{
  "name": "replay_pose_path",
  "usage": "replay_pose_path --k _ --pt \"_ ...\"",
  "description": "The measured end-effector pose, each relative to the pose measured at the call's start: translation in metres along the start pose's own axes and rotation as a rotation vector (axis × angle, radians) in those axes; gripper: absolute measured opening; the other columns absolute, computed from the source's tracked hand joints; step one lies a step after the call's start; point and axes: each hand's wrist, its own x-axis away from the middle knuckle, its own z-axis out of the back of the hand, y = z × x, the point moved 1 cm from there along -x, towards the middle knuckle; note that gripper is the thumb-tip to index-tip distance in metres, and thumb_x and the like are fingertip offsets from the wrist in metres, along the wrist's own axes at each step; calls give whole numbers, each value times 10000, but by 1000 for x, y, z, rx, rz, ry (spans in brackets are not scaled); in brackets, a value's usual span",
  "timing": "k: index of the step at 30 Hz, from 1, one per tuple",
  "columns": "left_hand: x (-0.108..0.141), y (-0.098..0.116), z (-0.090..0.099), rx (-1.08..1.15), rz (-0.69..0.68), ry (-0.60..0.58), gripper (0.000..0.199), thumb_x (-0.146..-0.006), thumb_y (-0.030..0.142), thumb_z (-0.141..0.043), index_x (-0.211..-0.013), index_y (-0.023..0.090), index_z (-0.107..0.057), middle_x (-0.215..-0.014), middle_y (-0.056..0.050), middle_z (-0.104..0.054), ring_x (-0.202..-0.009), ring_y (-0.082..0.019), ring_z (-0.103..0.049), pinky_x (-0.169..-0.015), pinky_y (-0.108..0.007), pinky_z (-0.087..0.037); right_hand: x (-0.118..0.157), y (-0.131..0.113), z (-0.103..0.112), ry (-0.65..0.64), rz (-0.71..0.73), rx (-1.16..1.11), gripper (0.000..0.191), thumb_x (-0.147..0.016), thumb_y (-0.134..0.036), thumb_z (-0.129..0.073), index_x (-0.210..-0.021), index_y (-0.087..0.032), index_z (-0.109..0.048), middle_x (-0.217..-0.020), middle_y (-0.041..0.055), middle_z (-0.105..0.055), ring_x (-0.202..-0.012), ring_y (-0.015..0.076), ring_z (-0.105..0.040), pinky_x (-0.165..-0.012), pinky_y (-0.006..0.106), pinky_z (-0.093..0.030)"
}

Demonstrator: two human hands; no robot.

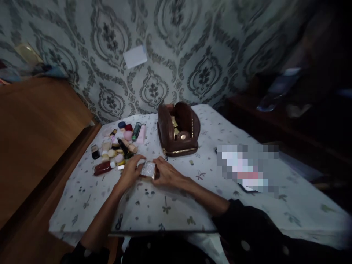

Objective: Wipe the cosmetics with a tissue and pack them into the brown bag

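Note:
A small glittery silver case (148,169) with a gold-coloured edge lies between my two hands, low over the white patterned cloth. My left hand (131,171) grips its left side, with the fingers bent around that edge. On the opposite side, my right hand (169,174) pinches the case between thumb and fingers. Beyond my right hand stands a brown cosmetic bag (178,143), unzipped, with gold-coloured items and a round brown piece showing inside. Close to my left hand is a bottle of dark red liquid with a white cap (102,168).
Several cosmetics crowd the table's left side, among them a pink tube (141,134), a green bottle (136,131) and a black-capped jar (95,151). A blurred-out phone-like object (242,168) lies at right. A wooden cabinet (41,139) borders the table on the left.

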Motion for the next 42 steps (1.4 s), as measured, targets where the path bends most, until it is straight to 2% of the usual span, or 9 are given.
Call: replay_pose_path --k 6,10,14,17,19,23,29,35,42 --pt "3 -17 3 110 80 64 278 -868 325 -494 -1047 187 -655 -1030 -78 -720 -941 -254 -674 -738 -352 -551 7 -7 30 6 -4 -262 550 -638 -342 -815 -1135 -182 -645 -884 17 -595 -806 181 -608 -760 317 -520" --pt "11 -23 -8 91 -8 123 269 -884 353 -500 -1033 204 -667 -1031 -84 -739 -979 -273 -692 -840 -411 -565 8 -8 99 147 59 -322 556 -722 -386 -766 -1218 -183 -616 -975 49 -644 -809 174 -632 -697 309 -544" --pt "18 -34 -22 -6 -148 117 231 -904 306 -509 -1047 230 -674 -1070 -84 -742 -1017 -263 -697 -895 -421 -572 -13 -1 200 354 177 126 741 -702 -360 -780 -1364 -191 -493 -1196 109 -583 -1000 261 -615 -837 416 -533" --pt "20 -41 -26 -91 -245 103 247 -926 278 -493 -1110 244 -654 -1097 -81 -736 -1045 -254 -692 -922 -426 -573 -44 9 256 300 151 528 777 -654 -249 -782 -1356 -127 -472 -1188 141 -553 -1011 306 -593 -884 443 -502" --pt "20 -45 -27 -140 -292 84 262 -935 269 -487 -1150 249 -635 -1115 -81 -729 -1062 -252 -689 -924 -421 -579 -66 16 272 183 115 723 689 -630 -170 -766 -1272 -108 -522 -1182 156 -556 -1048 327 -574 -900 431 -482" --pt "21 -50 -27 -193 -332 63 261 -941 263 -490 -1171 257 -613 -1113 -81 -726 -1055 -246 -693 -874 -379 -603 -101 26 267 -10 59 922 604 -596 -92 -739 -1173 -133 -566 -1130 142 -604 -988 300 -605 -839 377 -477" --pt "23 -61 -32 -236 -383 90 311 -924 248 -508 -1224 280 -583 -1148 -73 -719 -1061 -247 -694 -897 -361 -594 -142 50 238 -130 101 1204 606 -546 -133 -796 -1122 -176 -614 -1106 117 -682 -1048 311 -589 -882 407 -455" --pt "23 -68 -39 -237 -427 123 313 -970 296 -415 -1224 264 -595 -1136 -72 -722 -1028 -226 -698 -883 -337 -587 -168 89 226 -150 106 1288 457 -688 -125 -691 -1140 -154 -629 -1124 137 -699 -1124 334 -554 -967 481 -396" --pt "19 -61 -35 -274 -468 112 305 -992 348 -397 -1198 265 -606 -1085 -60 -735 -987 -201 -704 -847 -284 -584 -183 110 218 -172 100 1331 341 -800 -212 -619 -1138 -164 -623 -1124 135 -696 -1151 343 -536 -1014 540 -350"
